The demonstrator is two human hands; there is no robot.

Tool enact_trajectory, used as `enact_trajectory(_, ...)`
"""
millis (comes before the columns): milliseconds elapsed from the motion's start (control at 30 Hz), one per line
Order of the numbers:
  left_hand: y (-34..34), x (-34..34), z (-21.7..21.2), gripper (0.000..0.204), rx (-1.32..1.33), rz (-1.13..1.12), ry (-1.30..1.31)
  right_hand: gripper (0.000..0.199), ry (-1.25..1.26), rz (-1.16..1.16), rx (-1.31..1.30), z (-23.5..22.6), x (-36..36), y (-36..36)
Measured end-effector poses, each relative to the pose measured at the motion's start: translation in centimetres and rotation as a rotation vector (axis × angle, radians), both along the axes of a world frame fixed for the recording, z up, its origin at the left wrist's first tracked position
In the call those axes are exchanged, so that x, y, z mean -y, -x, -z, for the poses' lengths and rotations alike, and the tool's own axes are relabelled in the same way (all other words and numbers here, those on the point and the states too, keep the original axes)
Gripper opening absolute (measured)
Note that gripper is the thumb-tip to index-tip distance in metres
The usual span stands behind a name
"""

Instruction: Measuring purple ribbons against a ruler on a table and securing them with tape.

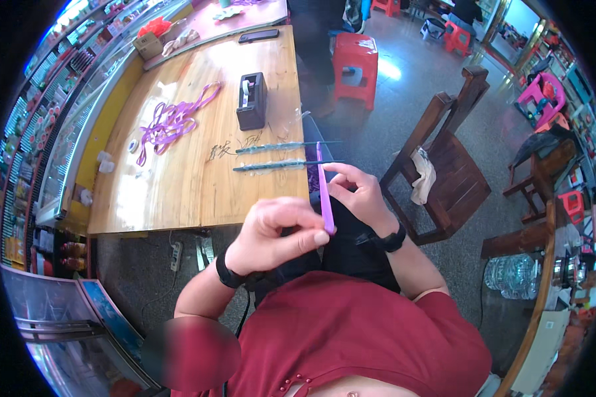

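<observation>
My left hand [275,235] pinches the near end of a purple ribbon [324,198] between thumb and fingers. The strip runs taut away from me, just past the table's right edge, to an upper dark green stick [266,148]. A lower dark green stick [266,167] lies parallel to it. Clear tape fixes both to the tabletop, and their thin tips stick out over the edge. At the lower stick's tip is my right hand [359,193], index finger reaching to the tip and ribbon, the other fingers curled. What its fingertips grip is too small to make out.
On the wooden table [198,192] lie a loose heap of purple ribbon [172,126], a black tape dispenser [250,112] and a phone [259,36]. A wooden chair [453,175] with a cloth on it stands at right. Beyond is a red stool [355,66]. Shelves line the left.
</observation>
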State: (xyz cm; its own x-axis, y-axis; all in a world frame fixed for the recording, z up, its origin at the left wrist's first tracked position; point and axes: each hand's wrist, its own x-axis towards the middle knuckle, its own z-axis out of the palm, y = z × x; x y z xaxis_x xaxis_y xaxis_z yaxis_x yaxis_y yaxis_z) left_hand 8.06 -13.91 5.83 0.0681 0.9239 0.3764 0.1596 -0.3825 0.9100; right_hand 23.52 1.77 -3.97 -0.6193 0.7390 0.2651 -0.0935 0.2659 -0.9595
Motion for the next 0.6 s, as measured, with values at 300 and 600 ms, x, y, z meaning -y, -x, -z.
enact_trajectory(300,3.6,-9.0,-4.2,0.029,0.162,-0.217,0.091,0.017,-0.719,0.083,0.028,-5.7,-7.7,4.6)
enact_trajectory(600,8.3,-15.1,1.9,0.03,-0.235,-0.497,-0.076,0.026,-0.442,0.076,0.249,-0.3,-14.0,8.9)
